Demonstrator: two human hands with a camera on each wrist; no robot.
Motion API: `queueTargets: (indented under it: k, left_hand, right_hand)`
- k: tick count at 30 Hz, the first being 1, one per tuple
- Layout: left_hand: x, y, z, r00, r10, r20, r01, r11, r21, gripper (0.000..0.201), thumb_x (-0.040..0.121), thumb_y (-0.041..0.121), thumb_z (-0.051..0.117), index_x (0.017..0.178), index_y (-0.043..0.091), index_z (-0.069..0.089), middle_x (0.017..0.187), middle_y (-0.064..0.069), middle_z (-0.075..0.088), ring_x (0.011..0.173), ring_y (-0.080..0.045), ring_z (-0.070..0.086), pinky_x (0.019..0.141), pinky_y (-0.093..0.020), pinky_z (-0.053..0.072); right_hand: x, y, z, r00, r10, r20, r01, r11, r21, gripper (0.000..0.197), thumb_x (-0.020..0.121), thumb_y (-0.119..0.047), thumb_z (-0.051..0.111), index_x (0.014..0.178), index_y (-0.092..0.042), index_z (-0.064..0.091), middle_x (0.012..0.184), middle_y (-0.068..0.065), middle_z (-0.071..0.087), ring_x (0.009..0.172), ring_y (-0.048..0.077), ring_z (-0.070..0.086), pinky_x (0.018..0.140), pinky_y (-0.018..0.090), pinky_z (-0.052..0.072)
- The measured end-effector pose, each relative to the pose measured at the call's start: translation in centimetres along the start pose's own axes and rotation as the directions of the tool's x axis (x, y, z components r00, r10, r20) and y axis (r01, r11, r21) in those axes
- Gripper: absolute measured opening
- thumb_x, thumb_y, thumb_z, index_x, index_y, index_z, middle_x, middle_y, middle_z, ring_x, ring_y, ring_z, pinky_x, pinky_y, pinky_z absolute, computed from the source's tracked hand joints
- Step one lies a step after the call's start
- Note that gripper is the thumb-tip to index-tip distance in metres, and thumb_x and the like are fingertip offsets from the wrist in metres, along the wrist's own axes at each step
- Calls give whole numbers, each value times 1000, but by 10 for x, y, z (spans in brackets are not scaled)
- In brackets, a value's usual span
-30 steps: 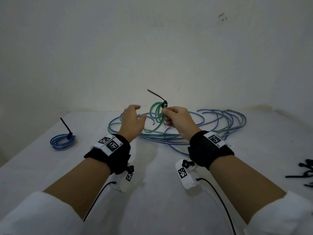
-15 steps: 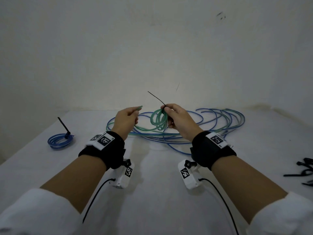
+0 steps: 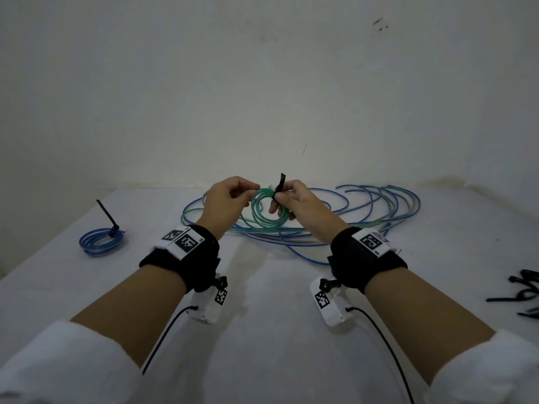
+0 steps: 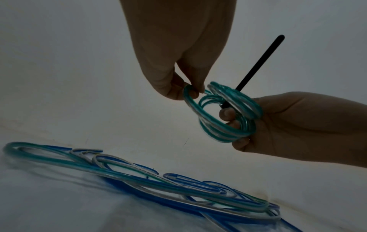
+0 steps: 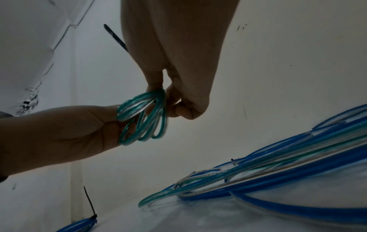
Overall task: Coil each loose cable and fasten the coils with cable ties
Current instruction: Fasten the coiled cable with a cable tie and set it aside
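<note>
Green cable coil (image 3: pixel 269 211) held above tabletop (image 3: pixel 262 330): left hand (image 3: pixel 226 204) pinches its left loop, right hand (image 3: pixel 297 204) grips its right side with black cable tie (image 3: pixel 280 185). Loose blue-green cables (image 3: pixel 364 211) behind; tied blue coil (image 3: pixel 100 242) far left; spare ties (image 3: pixel 522 295) right.

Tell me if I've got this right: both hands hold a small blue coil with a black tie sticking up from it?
Not quite: the coil held by the left hand and right hand is green, as the head view shows. The black tie does stick up from it.
</note>
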State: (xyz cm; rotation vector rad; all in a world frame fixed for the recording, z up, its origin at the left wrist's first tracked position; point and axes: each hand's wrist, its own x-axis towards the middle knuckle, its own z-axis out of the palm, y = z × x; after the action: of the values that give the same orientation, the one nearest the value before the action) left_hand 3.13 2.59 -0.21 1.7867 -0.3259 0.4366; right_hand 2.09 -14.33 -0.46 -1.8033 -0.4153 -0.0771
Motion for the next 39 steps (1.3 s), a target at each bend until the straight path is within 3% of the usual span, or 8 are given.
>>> queueTargets:
  k: [8,14,18,22,24,27,33,39]
  left_hand:
    - [-6,7,5,995,66,74,-67,998,12,11,87,9,62,95,8,69,94,-15,67,81,-15,60,81,-29,50]
    - [-6,7,10,975,203,85,-215,962,166,18,84,6,65,101,6,70,97,-4,56,80,16,54,71,-4,44]
    - [-5,4,12,984,153,89,-163,979,121,20,84,4,63,103,8,68,109,-10,62,89,-2,60,83,-16,50]
    - [-5,4,13,990,88,108,-97,992,78,17,86,-1,58,99,3,68,90,-15,69,85,-31,66,83,-39,55]
    - [-5,3,11,989,112,98,-122,987,102,16,87,0,58,96,5,69,86,-12,70,83,-31,67,78,-38,56]
    - [-6,2,13,986,136,100,-148,981,125,14,86,2,59,94,7,69,84,-9,69,79,-26,65,74,-34,54]
    - [-6,-1,16,991,101,85,-110,988,106,12,86,3,60,95,9,66,81,-1,67,72,-10,61,72,-26,54]
    - [-6,-5,18,990,84,110,-93,992,83,21,86,5,61,105,12,67,88,-4,68,72,-12,63,77,-34,57]
  right_hand:
    - [1,4,-2,1000,-8,-11,9,999,47,9,97,-16,50,104,-11,51,85,2,69,72,12,54,71,26,42]
    - [5,7,0,995,-46,-91,52,997,62,6,93,-8,55,98,-9,59,82,-2,60,70,14,58,79,33,50]
    - [5,5,2,992,-54,-111,67,991,116,8,91,-4,57,98,-7,59,84,1,63,68,14,63,74,27,53]
    - [6,5,4,987,-71,-146,85,992,94,8,91,-6,57,98,-9,55,95,14,64,75,24,66,78,35,55]
    - [6,4,4,981,-90,-171,96,995,32,3,92,-12,57,91,-13,55,93,12,65,78,25,65,72,36,55]
    - [10,2,3,959,-166,-230,144,984,-110,9,89,-14,61,82,-17,57,78,2,62,74,17,59,63,23,51]
    - [12,-1,4,913,-303,-274,223,931,-288,4,85,-3,62,87,1,62,75,1,60,67,4,54,61,6,41]
    - [9,1,4,889,-371,-268,250,885,-394,5,86,-6,62,87,-2,60,77,4,63,74,18,58,60,8,40]
